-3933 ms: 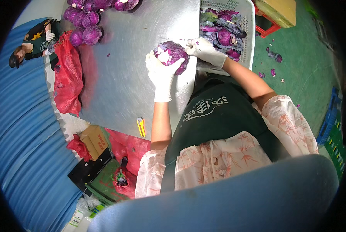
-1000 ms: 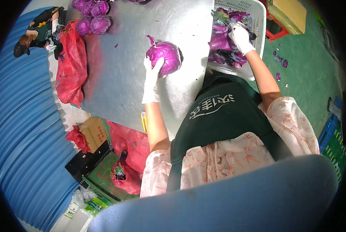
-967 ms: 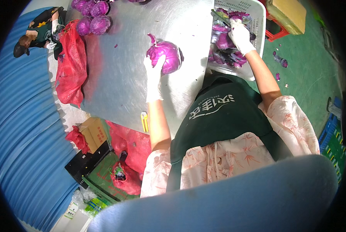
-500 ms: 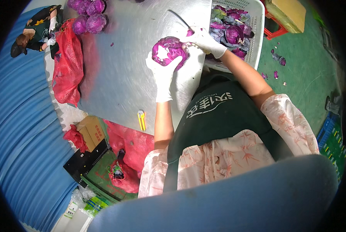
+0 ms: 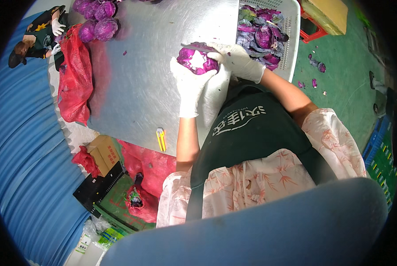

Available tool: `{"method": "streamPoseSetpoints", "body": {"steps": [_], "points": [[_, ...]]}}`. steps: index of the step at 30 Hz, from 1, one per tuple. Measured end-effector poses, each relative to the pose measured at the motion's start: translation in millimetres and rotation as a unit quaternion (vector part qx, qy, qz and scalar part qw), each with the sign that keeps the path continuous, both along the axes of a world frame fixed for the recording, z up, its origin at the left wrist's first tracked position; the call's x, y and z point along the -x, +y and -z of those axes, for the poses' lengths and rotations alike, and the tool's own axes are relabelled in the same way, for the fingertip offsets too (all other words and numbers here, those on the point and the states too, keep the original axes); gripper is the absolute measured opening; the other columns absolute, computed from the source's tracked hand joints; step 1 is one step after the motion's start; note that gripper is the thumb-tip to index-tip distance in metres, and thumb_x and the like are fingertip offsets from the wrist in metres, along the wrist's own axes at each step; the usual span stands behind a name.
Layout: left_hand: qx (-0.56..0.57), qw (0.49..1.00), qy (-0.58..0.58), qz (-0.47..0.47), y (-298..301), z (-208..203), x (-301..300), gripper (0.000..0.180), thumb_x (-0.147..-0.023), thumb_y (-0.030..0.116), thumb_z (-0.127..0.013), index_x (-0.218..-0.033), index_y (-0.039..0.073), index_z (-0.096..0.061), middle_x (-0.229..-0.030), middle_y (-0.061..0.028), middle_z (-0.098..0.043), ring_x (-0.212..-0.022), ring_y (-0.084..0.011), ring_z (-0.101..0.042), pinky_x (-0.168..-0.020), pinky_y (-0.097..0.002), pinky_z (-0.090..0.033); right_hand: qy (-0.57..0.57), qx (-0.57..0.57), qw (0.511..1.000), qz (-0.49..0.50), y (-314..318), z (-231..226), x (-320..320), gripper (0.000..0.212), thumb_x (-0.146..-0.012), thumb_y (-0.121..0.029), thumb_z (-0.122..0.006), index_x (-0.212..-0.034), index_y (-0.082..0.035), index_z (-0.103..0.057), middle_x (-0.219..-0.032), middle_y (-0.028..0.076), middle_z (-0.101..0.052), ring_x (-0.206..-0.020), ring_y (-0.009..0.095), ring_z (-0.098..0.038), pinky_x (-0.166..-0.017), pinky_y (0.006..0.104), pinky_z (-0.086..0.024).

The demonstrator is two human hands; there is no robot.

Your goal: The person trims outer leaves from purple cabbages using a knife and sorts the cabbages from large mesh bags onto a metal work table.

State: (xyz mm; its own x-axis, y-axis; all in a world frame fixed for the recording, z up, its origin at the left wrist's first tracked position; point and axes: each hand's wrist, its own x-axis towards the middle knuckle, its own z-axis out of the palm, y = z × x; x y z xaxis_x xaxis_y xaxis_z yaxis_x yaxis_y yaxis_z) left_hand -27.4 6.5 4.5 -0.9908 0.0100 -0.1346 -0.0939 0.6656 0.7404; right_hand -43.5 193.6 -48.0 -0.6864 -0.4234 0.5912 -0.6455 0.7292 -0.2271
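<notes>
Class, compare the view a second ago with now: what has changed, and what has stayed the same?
The right hand has moved left from the crate to the cabbage, with the knife now across its far edge. The cabbage has been turned: its pale patch now shows. The left hand still holds it; the cutter still lies on the table.

Looks like a produce-trimming workshop, judging by round purple cabbages point(image 5: 105, 29) piled on a broad grey metal worktable point(image 5: 138, 88), a white perforated plastic basket point(image 5: 294, 46) of loose purple leaves point(image 5: 265, 37), red mesh sacks point(image 5: 76, 84), a green floor point(image 5: 344, 86) and a dark-green fabric apron point(image 5: 260, 137).
</notes>
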Motion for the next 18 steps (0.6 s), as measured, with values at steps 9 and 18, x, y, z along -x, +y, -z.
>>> {"method": "streamPoseSetpoints", "body": {"steps": [9,18], "points": [[0.131,0.988,0.071,0.041,-13,20,0,0.134,-0.046,0.048,-0.09,-0.142,-0.007,-0.014,-0.138,-0.0254,-0.03,-0.128,-0.0351,-0.037,-0.106,-0.0411,-0.036,-0.106,0.016,0.993,-0.048,-7,3,21,0.022,-0.081,-0.016,-0.056,-0.098,-0.005,-0.065,-0.098,0.016,-0.061,-0.089,0.03,-0.061,-0.081,0.0385,-0.05],[-0.076,0.994,-0.022,0.079,-57,15,-7,0.132,-0.046,0.033,-0.094,-0.144,0.0,-0.012,-0.137,-0.0222,-0.036,-0.124,-0.0291,-0.044,-0.104,-0.0371,-0.039,-0.345,0.118,0.894,0.26,70,41,48,0.021,-0.082,-0.024,-0.054,-0.086,-0.006,-0.065,-0.078,0.019,-0.065,-0.075,0.033,-0.064,-0.071,0.0401,-0.052]]}}
